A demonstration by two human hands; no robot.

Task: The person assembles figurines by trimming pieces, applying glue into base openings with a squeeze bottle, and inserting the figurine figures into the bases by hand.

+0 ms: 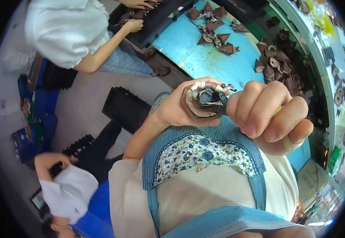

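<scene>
Close in front of my chest, my left hand (174,104) is closed around a small figurine (205,100). It has a brown, angular, shell-like base with a tan inside, dark grey parts in the middle, and a brown and cream limb curving along the top. My right hand (268,115) is at the figurine's right side, fingers curled into a pinch beside its dark part. A bit of yellow shows between those fingers; what they hold is mostly hidden.
More brown figurines (214,37) lie on the blue worktable (204,63), with a heap of brown pieces (277,63) at its right. A co-worker (67,31) handles pieces over a black tray (148,33). Another person (71,186) is at lower left. A black crate (125,109) sits on the floor.
</scene>
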